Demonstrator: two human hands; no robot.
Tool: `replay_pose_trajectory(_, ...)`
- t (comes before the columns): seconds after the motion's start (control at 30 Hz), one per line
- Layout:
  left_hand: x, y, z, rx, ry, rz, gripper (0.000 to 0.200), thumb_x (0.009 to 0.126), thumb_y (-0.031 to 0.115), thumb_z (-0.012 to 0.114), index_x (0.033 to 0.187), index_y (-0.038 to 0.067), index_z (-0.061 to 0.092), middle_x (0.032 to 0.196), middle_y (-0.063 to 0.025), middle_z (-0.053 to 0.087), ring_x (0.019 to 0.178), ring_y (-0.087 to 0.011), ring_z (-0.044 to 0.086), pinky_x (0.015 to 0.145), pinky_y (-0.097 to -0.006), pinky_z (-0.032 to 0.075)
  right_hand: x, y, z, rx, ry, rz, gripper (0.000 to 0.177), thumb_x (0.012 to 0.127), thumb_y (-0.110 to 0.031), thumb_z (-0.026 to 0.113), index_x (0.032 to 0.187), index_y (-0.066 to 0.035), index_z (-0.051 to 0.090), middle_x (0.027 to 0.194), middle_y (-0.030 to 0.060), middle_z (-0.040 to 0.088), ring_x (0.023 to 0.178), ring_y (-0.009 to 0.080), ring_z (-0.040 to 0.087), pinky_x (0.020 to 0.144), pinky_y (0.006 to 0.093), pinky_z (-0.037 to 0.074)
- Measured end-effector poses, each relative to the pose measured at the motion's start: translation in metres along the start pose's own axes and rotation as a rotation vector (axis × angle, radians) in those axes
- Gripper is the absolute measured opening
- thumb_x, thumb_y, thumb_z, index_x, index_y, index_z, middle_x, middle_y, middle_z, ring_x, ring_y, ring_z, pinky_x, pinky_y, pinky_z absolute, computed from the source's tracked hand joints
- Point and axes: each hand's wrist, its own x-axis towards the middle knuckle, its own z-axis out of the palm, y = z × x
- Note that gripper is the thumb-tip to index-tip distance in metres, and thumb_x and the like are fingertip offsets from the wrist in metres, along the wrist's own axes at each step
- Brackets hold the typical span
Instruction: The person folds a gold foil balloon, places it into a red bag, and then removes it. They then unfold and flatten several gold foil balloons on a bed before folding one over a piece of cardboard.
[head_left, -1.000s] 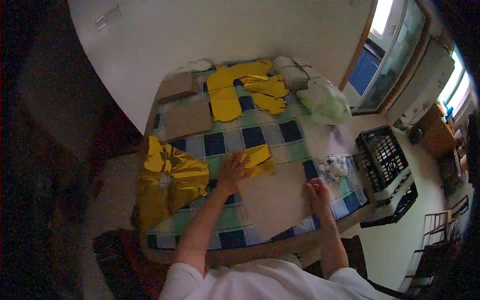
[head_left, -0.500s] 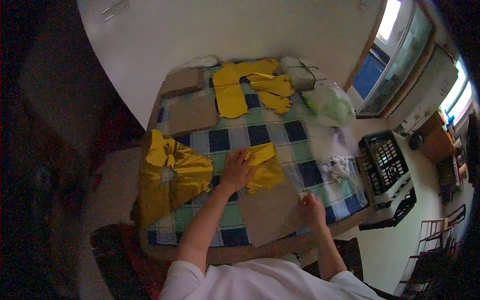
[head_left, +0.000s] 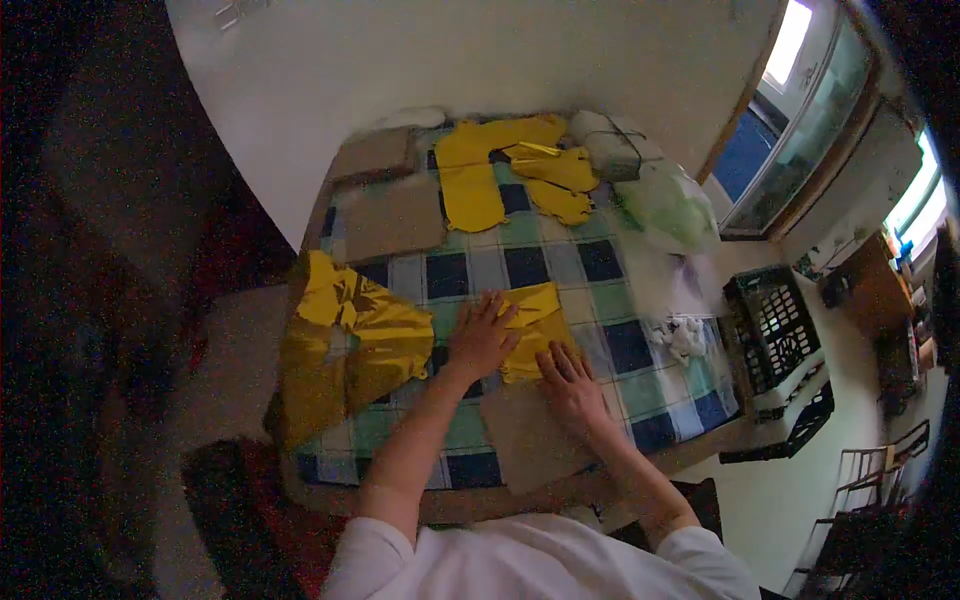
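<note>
A folded shiny yellow sheet [head_left: 537, 335] lies in front of me, its near edge meeting a flat brown cardboard-like piece [head_left: 525, 435]. My left hand [head_left: 482, 338] rests open on the left side of the yellow sheet, its fingers pointing away from me. With fingers stretched out, my right hand [head_left: 577, 390] lies at the sheet's near right corner and over the brown piece. Left of my hands spreads a larger crumpled yellow sheet [head_left: 385, 345], reaching over the table's left edge. Whether the brown piece runs under the folded sheet is hidden.
A checked cloth [head_left: 527, 265] covers the table. Further back lie several yellow pieces [head_left: 472, 195], brown flat pieces [head_left: 392, 218], a tied pale bundle [head_left: 610, 150] and a clear bag with green in it [head_left: 665, 208]. Crumpled white material [head_left: 682, 338] and black crates [head_left: 775, 325] are at right.
My right hand has moved left and away from me, from the brown piece's right edge onto the yellow sheet's near corner, and its fingers have opened out. My left hand stays on the sheet.
</note>
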Motion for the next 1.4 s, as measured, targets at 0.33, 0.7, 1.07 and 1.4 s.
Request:
replay_pose_trajectory(0.33,-0.015,-0.029,-0.018,-0.333,0.066,0.318,0.048,0.074,0.01,0.062,0.122,0.008,0.054,0.132,-0.0146,0.047,0.123,-0.0362,0.042,0.103,-0.0468,0.036,0.0,-0.014,-0.013,0.008,-0.039,0.036,0.049,0.092,-0.027,0.05,0.138,-0.013,0.043,0.145,0.0156,0.037,0.135,0.0328,0.033,0.111,0.0492,0.024)
replay_pose_trajectory(0.7,-0.043,0.01,-0.025,-0.063,0.121,0.492,0.045,0.068,0.014,0.068,0.111,0.007,0.06,0.115,-0.0103,0.057,0.11,-0.0321,0.05,0.096,-0.0418,0.043,0.0,-0.012,-0.014,-0.001,-0.018,0.03,0.05,0.092,-0.028,0.052,0.139,-0.014,0.043,0.144,0.0159,0.039,0.135,0.0335,0.033,0.112,0.0484,0.023)
replay_pose_trajectory(1.07,-0.034,0.032,-0.02,-0.047,0.385,0.231,0.037,0.074,0.006,0.059,0.111,0.004,0.058,0.103,-0.0119,0.057,0.107,-0.031,0.05,0.094,-0.0436,0.041,0.002,-0.013,-0.017,0.01,-0.016,0.036,0.047,0.093,-0.028,0.049,0.137,-0.012,0.044,0.143,0.0155,0.039,0.135,0.033,0.033,0.111,0.05,0.022)
replay_pose_trajectory(1.4,-0.023,0.017,-0.014,-0.047,0.282,0.353,0.036,0.074,0.008,0.058,0.11,0.005,0.059,0.101,-0.0099,0.059,0.104,-0.0276,0.054,0.092,-0.0446,0.04,0.004,-0.02,-0.029,0.045,-0.065,0.082,0.047,0.094,-0.029,0.047,0.137,-0.013,0.043,0.146,0.0134,0.036,0.137,0.03,0.03,0.112,0.0498,0.022)
